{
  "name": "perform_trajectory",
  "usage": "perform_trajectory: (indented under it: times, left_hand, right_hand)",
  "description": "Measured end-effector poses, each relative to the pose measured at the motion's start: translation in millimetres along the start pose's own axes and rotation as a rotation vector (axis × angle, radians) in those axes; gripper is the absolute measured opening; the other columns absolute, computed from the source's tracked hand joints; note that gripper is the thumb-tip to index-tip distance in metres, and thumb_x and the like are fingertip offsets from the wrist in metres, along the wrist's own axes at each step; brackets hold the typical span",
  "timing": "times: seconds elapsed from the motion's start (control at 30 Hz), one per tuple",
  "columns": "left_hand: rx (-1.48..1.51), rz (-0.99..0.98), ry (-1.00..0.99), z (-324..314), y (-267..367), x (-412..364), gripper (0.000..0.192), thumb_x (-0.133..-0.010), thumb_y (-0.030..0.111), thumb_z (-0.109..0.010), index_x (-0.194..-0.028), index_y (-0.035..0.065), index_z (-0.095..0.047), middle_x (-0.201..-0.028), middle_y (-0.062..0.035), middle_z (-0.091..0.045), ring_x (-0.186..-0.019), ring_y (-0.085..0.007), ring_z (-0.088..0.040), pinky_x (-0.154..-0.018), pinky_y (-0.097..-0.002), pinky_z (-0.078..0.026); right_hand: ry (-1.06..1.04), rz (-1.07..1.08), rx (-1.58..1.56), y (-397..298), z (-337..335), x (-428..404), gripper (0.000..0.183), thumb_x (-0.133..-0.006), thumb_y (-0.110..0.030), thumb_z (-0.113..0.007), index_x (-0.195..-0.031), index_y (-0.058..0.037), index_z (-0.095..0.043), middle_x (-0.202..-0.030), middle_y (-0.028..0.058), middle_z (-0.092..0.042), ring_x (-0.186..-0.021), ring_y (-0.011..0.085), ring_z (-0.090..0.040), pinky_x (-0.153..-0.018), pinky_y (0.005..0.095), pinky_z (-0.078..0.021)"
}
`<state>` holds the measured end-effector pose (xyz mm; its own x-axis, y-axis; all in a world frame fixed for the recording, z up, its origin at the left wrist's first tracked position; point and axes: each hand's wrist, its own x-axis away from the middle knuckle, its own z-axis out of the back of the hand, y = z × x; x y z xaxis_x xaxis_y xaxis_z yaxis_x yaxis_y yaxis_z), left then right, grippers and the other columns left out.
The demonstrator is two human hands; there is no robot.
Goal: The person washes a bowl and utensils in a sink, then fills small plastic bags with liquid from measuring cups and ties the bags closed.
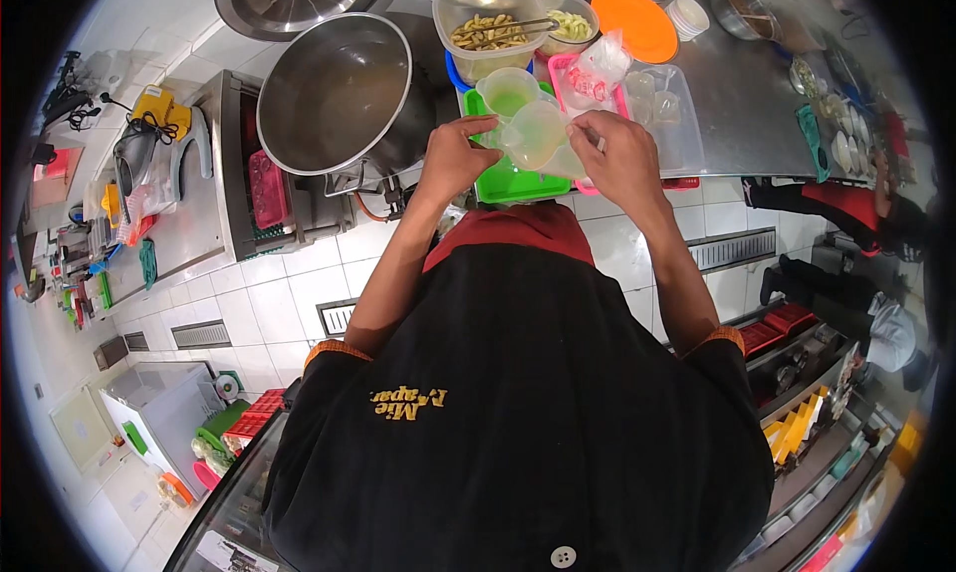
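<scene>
Between both hands is a translucent plastic measuring jug [535, 134], tilted above a green tray [515, 185]. The fingers of my left hand [464, 156] are at its left side; those of my right hand [609, 148] pinch at its right side. Just beyond it stands a second translucent jug [508, 88] on the green tray. Behind them, a clear plastic tub [489, 4] holds pale brown food pieces, with metal tongs [515, 28] across it. Beside that tub sits a bowl of sliced pale green vegetable [570, 27].
A large metal pot [336, 94] of liquid stands on a stove at left. Right of the jugs are a pink basket [559, 72] with a plastic bag, a clear tray [683, 128] and an orange lid [635, 24]. Other people are at far right.
</scene>
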<state>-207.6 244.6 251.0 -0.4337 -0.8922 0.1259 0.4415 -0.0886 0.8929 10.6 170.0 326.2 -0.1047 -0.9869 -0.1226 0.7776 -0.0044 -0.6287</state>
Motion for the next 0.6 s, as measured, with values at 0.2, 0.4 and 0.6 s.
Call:
perform_trajectory:
  times: [0.2, 0.4, 0.6]
  left_hand:
    - [0.011, 0.001, -0.018, -4.3, 1.5, -3.0, 0.048, -0.065, 0.007, -0.075, -0.112, 0.0011, -0.068, -0.118, -0.0131, -0.066, -0.071, -0.0195, -0.068, -0.07, -0.0305, -0.054]
    - [0.064, -0.004, -0.017, -7.8, -3.3, -4.1, 0.048, -0.065, 0.007, -0.075, -0.112, 0.0013, -0.068, -0.116, -0.0117, -0.067, -0.07, -0.0188, -0.067, -0.071, -0.0313, -0.053]
    - [0.066, 0.035, -0.025, -7.2, -1.3, -5.0, 0.048, -0.068, -0.001, -0.076, -0.115, -0.0004, -0.067, -0.105, -0.0068, -0.069, -0.065, -0.0046, -0.053, -0.062, -0.0222, -0.045]
  right_hand:
    - [0.022, -0.012, 0.069, -3.3, -0.5, 0.8, 0.017, -0.084, -0.021, -0.062, -0.085, -0.0042, -0.068, -0.081, 0.0127, -0.069, -0.074, 0.0321, -0.066, -0.067, 0.042, -0.0515]
    - [0.013, -0.018, 0.157, -6.0, -2.7, 2.7, 0.02, -0.085, -0.023, -0.062, -0.087, -0.0048, -0.068, -0.079, 0.0141, -0.068, -0.072, 0.0324, -0.066, -0.067, 0.0422, -0.0504]
    - [0.038, -0.016, 0.156, -8.3, 0.8, 2.9, 0.017, -0.081, -0.021, -0.062, -0.081, -0.0057, -0.068, -0.081, 0.0147, -0.069, -0.074, 0.034, -0.066, -0.064, 0.0451, -0.0515]
